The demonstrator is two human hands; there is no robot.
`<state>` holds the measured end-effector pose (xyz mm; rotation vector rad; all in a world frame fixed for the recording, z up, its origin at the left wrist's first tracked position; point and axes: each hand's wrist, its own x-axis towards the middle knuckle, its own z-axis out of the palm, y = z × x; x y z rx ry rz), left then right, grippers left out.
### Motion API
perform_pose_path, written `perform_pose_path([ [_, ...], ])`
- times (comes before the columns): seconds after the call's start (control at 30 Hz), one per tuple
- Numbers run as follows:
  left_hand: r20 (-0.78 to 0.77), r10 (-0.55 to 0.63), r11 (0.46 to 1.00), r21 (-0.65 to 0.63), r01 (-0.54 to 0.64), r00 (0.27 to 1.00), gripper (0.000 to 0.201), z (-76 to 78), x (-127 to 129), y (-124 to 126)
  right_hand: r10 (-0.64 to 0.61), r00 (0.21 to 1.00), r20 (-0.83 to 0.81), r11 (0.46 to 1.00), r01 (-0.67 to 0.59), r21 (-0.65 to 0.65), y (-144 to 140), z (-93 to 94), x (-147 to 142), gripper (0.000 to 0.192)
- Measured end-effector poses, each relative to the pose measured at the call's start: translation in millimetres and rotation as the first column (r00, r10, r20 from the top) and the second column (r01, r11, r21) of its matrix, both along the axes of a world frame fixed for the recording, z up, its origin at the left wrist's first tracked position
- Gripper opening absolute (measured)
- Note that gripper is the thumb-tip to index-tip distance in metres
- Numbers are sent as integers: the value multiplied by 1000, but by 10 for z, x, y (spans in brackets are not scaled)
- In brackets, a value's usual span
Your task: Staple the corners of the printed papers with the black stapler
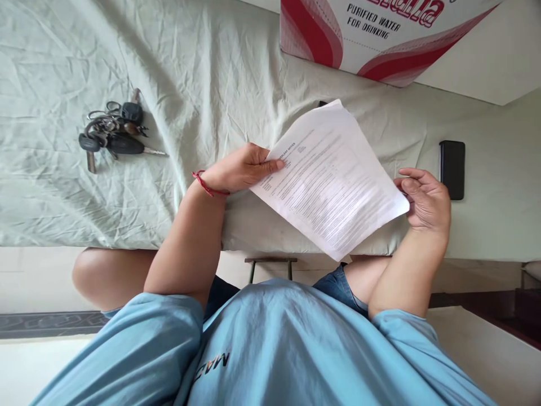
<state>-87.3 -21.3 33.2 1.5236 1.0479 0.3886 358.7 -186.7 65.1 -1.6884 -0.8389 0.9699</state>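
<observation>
A few white printed sheets of paper [329, 177] are held tilted above the edge of a bed covered with a pale green sheet [203, 73]. My left hand [243, 168], with a red thread around the wrist, grips the paper's left edge, thumb on top. My right hand [425, 197] pinches the paper's right corner. Both forearms reach up from a light blue T-shirt.
A bunch of keys [114, 135] lies on the sheet to the left. A black phone [452, 169] lies at the right, just beyond my right hand. A red-and-white water carton [380, 34] stands at the back. A small stool [270, 268] shows under the bed edge.
</observation>
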Motion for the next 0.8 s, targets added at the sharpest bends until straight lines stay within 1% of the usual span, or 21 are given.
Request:
perform_pose_path([
  [0.03, -42, -56, 998, -31, 54, 998, 40, 31, -9, 6, 39, 999, -10, 999, -39, -34, -8, 29, -14, 65],
  [0.07, -64, -85, 995, -55, 82, 994, 40, 61, -13, 11, 86, 996, -16, 993, -87, -74, -16, 52, -31, 67],
  [0.1, -59, -80, 995, -67, 76, 995, 40, 86, -13, 15, 125, 992, -13, 986, -126, -113, -24, 66, -46, 66],
  [0.17, -22, -30, 996, -82, 28, 999, 38, 120, -8, 16, 157, 987, 16, 975, -153, -163, -34, 72, -58, 61],
  [0.23, -3, -1, 995, -99, 0, 1000, 37, 133, -3, 16, 139, 989, 43, 978, -130, -166, -39, 63, -43, 57],
  [0.3, -4, 3, 994, -113, -4, 1000, 39, 137, -4, 20, 117, 991, 57, 982, -107, -157, -42, 65, -21, 57],
  [0.5, 32, 25, 988, -155, -20, 999, 50, 167, -30, 45, 72, 996, 52, 974, -59, -217, -86, 183, -35, 71],
  [0.6, 90, 23, 988, -155, -9, 996, 52, 163, -49, 40, 84, 996, 30, 974, -76, -214, -137, 227, -9, 75],
  [0.7, 152, 19, 984, -177, 9, 988, 53, 142, -88, 43, 175, 984, 26, 957, -164, -241, -188, 210, 61, 70],
  [0.8, 126, -22, 985, -169, 44, 992, 56, 120, -131, 51, 305, 951, 48, 908, -276, -315, -200, 142, 103, 69],
])
